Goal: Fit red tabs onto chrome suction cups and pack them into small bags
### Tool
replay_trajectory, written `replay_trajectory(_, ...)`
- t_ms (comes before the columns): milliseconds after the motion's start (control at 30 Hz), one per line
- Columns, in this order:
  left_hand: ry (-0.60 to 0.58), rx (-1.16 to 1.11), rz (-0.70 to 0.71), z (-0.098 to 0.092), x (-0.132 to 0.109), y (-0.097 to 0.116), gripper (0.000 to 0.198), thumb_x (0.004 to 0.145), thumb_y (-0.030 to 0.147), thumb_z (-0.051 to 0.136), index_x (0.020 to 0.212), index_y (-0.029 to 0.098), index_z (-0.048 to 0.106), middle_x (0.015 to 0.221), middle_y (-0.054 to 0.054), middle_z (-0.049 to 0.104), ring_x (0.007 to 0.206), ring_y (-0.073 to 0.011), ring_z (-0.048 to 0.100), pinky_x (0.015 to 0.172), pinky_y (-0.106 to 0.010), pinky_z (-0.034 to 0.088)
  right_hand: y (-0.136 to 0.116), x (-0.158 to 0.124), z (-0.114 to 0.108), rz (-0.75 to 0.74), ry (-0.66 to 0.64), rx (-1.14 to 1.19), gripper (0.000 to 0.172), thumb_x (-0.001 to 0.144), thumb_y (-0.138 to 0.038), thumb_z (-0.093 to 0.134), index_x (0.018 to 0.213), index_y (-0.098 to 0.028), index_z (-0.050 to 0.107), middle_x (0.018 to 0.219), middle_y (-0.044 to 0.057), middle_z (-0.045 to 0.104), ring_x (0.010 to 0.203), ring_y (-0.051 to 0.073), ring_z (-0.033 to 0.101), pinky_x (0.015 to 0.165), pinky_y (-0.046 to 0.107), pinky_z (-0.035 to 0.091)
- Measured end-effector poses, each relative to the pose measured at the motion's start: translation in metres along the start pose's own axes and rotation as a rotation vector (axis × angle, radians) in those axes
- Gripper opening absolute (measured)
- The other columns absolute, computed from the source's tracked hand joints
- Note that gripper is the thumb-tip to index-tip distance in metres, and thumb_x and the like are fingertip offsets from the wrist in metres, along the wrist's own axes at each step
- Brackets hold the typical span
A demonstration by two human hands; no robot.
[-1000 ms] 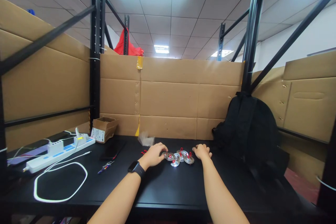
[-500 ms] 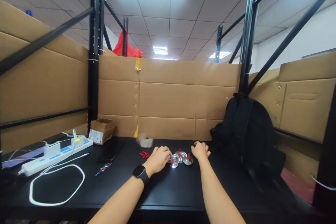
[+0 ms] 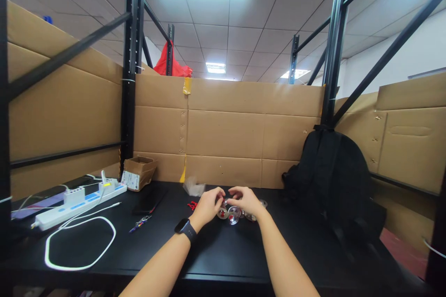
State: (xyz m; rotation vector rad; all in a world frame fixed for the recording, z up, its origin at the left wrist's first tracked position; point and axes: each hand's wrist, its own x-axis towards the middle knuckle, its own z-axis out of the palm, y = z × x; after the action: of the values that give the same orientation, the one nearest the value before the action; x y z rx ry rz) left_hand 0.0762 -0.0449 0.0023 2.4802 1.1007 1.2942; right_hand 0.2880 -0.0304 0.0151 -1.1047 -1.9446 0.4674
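Note:
Wearing a black watch, my left hand (image 3: 209, 205) is closed with bent fingers at a small silvery finger cymbal (image 3: 225, 202). My right hand (image 3: 246, 200) reaches in from the other side, its fingers curled and its tips close to the same piece; what they pinch is hidden. Below the hands, more round metal finger cymbals (image 3: 233, 216) with red bits lie on the black table (image 3: 223, 253). My right hand partly covers those on the right. A small heap of red cords (image 3: 192, 205) lies just left of my left hand.
A clear plastic bag (image 3: 194, 187) and an open cardboard box (image 3: 140, 172) sit at the back. On the left are a white power strip (image 3: 81, 204), a white cable (image 3: 114, 232), a keychain (image 3: 141, 223) and a dark phone-like slab (image 3: 148, 200). A black backpack (image 3: 334, 181) stands right.
My right hand has moved left, over the cymbals, and its fingertips now meet those of my left hand. My left hand's fingers have lifted slightly. The view has shifted a little.

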Motion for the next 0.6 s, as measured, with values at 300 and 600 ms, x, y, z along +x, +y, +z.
replay_trajectory(300, 0.090, -0.128, 0.031, -0.006, 0.004, 0.003, 0.011, 0.089, 0.018, 0.055, 0.098, 0.022, 0.060, 0.091, -0.003, 0.070, 0.088, -0.0178, 0.066, 0.084, -0.028, 0.048, -0.006, 0.004, 0.036, -0.035, 0.023, 0.108, 0.024, 0.060, -0.037, 0.085, 0.071, -0.018, 0.076, 0.069, 0.002, 0.074, 0.065, 0.018, 0.066, 0.063, 0.027, 0.049)
replay_trajectory(600, 0.112, -0.087, 0.067, -0.005, 0.002, 0.004, 0.021, 0.086, 0.015, 0.056, 0.105, 0.021, 0.063, 0.101, -0.005, 0.066, 0.089, -0.0182, 0.062, 0.084, -0.031, 0.050, -0.017, 0.006, 0.043, 0.217, 0.126, 0.603, 0.051, 0.063, -0.060, 0.081, 0.085, -0.014, 0.077, 0.078, 0.009, 0.076, 0.065, 0.022, 0.071, 0.066, 0.034, 0.056)
